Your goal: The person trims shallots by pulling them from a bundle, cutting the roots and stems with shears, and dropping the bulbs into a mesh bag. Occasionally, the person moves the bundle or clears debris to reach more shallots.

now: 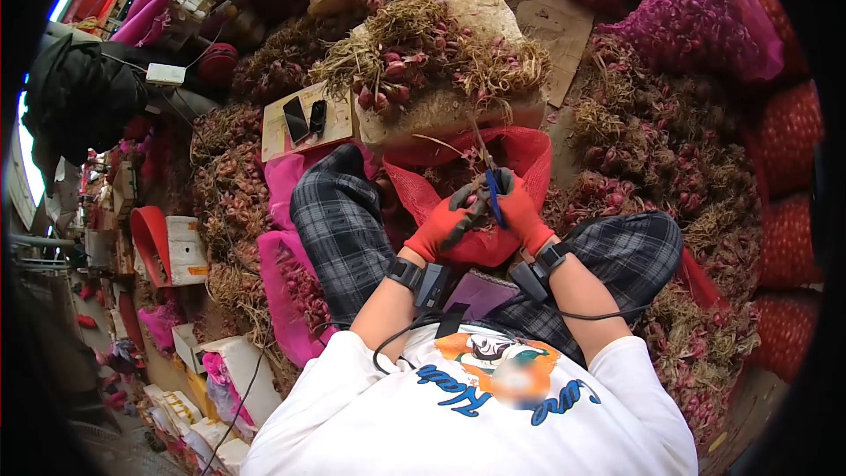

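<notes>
My left hand (448, 219), in a red glove with dark fingers, is closed around a small shallot (472, 200), partly hidden by the fingers. Beside it, my right hand (522, 205), gloved alike, grips blue-handled scissors (493, 197) whose blades point away from me. Both hands are close together above an open red mesh bag (538, 154) between my knees, with some shallots inside. Dry stalks stick up near the blades. Just beyond the bag, bunches of shallots with dried tops (388, 70) lie on a pale block (423, 128).
Heaps of shallots (634, 123) spread on both sides. A filled pink net sack (705, 18) is at the upper right, with red sacks (789, 238) stacked along the right edge. A phone (296, 119) rests on a board (339, 128). A cable crosses my right forearm.
</notes>
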`<state>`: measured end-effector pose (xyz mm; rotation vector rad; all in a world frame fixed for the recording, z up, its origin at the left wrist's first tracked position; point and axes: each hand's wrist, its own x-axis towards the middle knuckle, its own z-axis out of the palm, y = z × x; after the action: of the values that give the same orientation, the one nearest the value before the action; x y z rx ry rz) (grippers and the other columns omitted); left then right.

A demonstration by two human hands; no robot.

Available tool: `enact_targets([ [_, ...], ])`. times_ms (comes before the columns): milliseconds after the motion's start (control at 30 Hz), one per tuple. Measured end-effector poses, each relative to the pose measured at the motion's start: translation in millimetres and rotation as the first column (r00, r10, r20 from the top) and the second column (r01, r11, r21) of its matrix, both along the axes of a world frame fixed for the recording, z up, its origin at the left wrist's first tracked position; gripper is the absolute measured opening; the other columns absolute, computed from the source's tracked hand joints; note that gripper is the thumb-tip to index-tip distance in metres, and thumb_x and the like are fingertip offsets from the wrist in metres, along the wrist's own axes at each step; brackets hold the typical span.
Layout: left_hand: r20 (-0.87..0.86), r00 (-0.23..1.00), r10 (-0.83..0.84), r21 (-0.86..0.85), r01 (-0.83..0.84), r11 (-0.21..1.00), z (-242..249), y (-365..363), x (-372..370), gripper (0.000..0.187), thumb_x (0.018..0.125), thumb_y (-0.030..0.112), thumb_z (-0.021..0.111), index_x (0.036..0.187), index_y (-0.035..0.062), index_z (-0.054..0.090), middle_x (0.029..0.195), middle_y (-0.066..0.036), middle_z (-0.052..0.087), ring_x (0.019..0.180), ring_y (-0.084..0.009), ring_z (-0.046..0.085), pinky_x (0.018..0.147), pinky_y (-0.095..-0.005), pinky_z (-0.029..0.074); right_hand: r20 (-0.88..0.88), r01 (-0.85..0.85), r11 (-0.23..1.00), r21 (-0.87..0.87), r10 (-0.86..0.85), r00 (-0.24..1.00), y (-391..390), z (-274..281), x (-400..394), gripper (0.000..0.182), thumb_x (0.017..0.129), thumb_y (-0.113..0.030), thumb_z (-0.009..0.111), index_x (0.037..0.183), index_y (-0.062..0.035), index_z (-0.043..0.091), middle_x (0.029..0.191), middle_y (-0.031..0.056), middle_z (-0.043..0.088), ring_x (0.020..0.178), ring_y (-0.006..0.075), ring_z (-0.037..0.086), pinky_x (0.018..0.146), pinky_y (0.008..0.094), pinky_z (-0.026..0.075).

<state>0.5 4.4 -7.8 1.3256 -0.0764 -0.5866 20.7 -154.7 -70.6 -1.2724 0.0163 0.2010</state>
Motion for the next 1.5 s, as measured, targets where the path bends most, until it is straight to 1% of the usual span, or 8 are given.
enact_targets([
  [300, -0.332, 0.920, 0.207, 0.001, -0.219, 0.976, -7.7, 11.6, 2.3, 0.028, 0.087, 0.013, 0.062, 0.112, 0.0045, 0.052, 0.090, 0.000, 0.057, 0.073, -0.0070, 0.054, 0.066, -0.0214, 0.046, -0.302, 0.082, 0.971, 0.224, -0.010, 0.953, -22.3, 35.0, 8.7, 0.029, 0.076, -0.001, 0.062, 0.104, -0.0052, 0.054, 0.090, 0.0071, 0.063, 0.077, 0.0132, 0.062, 0.058, 0.0240, 0.049],
  [600, -0.085, 0.979, 0.187, 0.047, -0.183, 0.982, -14.8, 10.4, 0.1, 0.030, 0.085, 0.003, 0.060, 0.114, 0.0056, 0.052, 0.096, -0.003, 0.059, 0.078, -0.0095, 0.056, 0.067, -0.0241, 0.049, 0.242, -0.013, 0.759, -0.651, 0.224, 0.944, 0.5, 63.8, -0.7, 0.030, 0.078, -0.005, 0.062, 0.106, -0.0029, 0.053, 0.083, 0.0062, 0.061, 0.080, 0.0172, 0.062, 0.067, 0.0279, 0.048],
  [700, -0.273, 0.944, 0.185, -0.149, -0.231, 0.961, -25.9, 14.0, -0.8, 0.032, 0.086, 0.002, 0.057, 0.117, 0.0071, 0.050, 0.099, -0.003, 0.059, 0.081, -0.0102, 0.056, 0.068, -0.0241, 0.049, -0.136, 0.027, 0.998, -0.060, -0.035, 0.990, 6.8, 33.5, 1.2, 0.026, 0.078, -0.005, 0.059, 0.103, -0.0020, 0.053, 0.079, 0.0068, 0.060, 0.072, 0.0183, 0.062, 0.062, 0.0286, 0.050],
  [833, -0.484, 0.858, 0.170, -0.380, -0.381, 0.843, -7.9, 6.6, -2.6, 0.033, 0.088, 0.004, 0.055, 0.120, 0.0080, 0.047, 0.100, -0.002, 0.058, 0.082, -0.0108, 0.057, 0.070, -0.0239, 0.050, -0.358, 0.107, 0.923, 0.371, 0.036, 0.933, -9.5, 47.6, 5.0, 0.020, 0.079, -0.002, 0.054, 0.099, -0.0009, 0.052, 0.076, 0.0067, 0.058, 0.056, 0.0168, 0.058, 0.050, 0.0274, 0.051],
  [967, -0.558, 0.802, 0.213, -0.381, -0.475, 0.793, -29.6, 8.9, 1.0, 0.033, 0.089, 0.002, 0.054, 0.120, 0.0063, 0.047, 0.101, -0.003, 0.058, 0.087, -0.0110, 0.056, 0.077, -0.0253, 0.049, -0.351, 0.072, 0.949, 0.306, 0.042, 0.935, -17.4, 43.1, 7.9, 0.021, 0.081, -0.004, 0.056, 0.101, -0.0001, 0.054, 0.073, 0.0054, 0.057, 0.056, 0.0165, 0.058, 0.050, 0.0272, 0.051],
  [1167, 0.121, 0.958, 0.260, 0.022, -0.264, 0.964, -37.7, -4.6, -6.9, 0.032, 0.086, -0.002, 0.054, 0.117, 0.0049, 0.051, 0.104, -0.004, 0.058, 0.091, -0.0117, 0.058, 0.085, -0.0250, 0.047, -0.383, -0.030, 0.944, 0.328, 0.162, 0.910, -15.1, 53.7, 4.2, 0.025, 0.080, -0.006, 0.059, 0.105, -0.0025, 0.057, 0.075, 0.0046, 0.059, 0.058, 0.0167, 0.061, 0.050, 0.0269, 0.052],
  [1267, 0.013, 0.926, 0.377, -0.094, -0.375, 0.922, -26.8, -16.1, -7.9, 0.032, 0.087, 0.000, 0.052, 0.118, 0.0048, 0.049, 0.101, -0.005, 0.058, 0.090, -0.0109, 0.057, 0.080, -0.0231, 0.048, -0.344, 0.044, 0.946, 0.323, 0.074, 0.936, -12.7, 56.3, 4.0, 0.024, 0.079, -0.005, 0.059, 0.103, -0.0036, 0.057, 0.081, 0.0049, 0.062, 0.061, 0.0165, 0.062, 0.051, 0.0267, 0.052],
  [1500, -0.446, 0.895, 0.009, -0.412, -0.214, 0.886, -29.8, -1.6, -5.6, 0.028, 0.095, 0.017, 0.046, 0.121, 0.0059, 0.047, 0.098, -0.004, 0.056, 0.072, -0.0068, 0.053, 0.063, -0.0171, 0.047, -0.212, 0.054, 0.975, 0.216, -0.007, 0.977, -5.7, 40.0, 1.5, 0.021, 0.078, -0.004, 0.056, 0.100, -0.0016, 0.056, 0.084, 0.0053, 0.061, 0.069, 0.0159, 0.062, 0.059, 0.0297, 0.054],
])
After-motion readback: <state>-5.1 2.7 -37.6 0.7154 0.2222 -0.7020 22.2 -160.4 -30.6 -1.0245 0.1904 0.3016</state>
